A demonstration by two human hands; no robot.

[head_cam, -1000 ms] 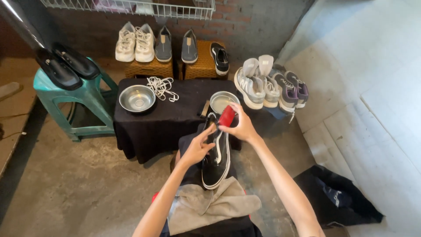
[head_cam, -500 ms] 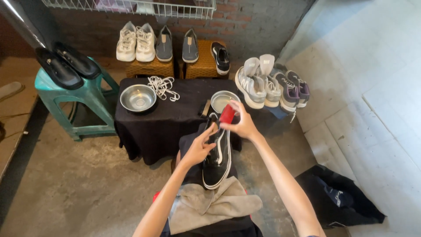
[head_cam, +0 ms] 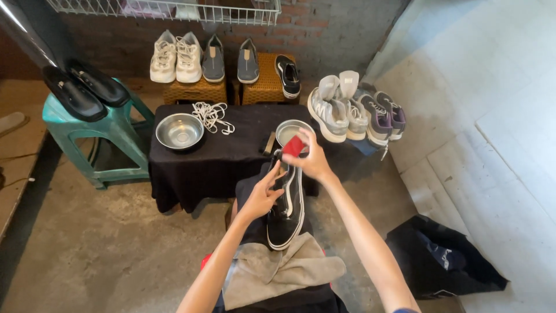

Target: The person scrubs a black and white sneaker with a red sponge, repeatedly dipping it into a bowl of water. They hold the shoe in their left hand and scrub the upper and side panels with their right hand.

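While the left hand steadies the black shoe, the right hand pinches a red cloth at its laceless top; cleaning looks underway.

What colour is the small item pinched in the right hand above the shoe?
Red. The small item in the right hand shows clearly in the head view, above the black shoe.

No signs or screens in view; the only package-like thing is a black bag slumped on the concrete floor toward its lower right edge, beside the pale tiled wall, crumpled, mouth open, with a small bluish patch on its side, too small to make out; no labelled boxes or packets on the black-draped table
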